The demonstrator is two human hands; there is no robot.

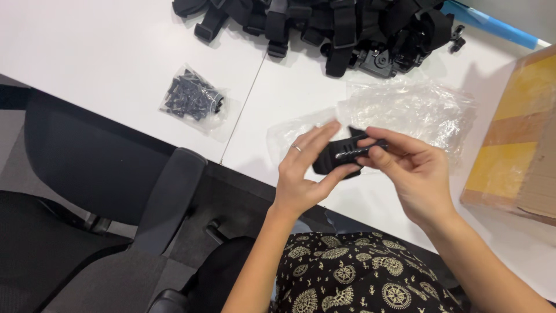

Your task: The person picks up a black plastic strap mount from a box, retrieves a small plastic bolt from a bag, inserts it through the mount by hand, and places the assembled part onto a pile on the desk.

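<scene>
While both hands grip it, the black plastic part [336, 159] seemingly sits between them.

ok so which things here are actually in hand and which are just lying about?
In hand:
- left hand cradles a black plastic part
- right hand pinches a dark screw against it

Lying about:
- small bag of black pieces
- pile of black straps and mounts
- crumpled clear plastic bags
- cardboard box
- white table
- black chair
</scene>
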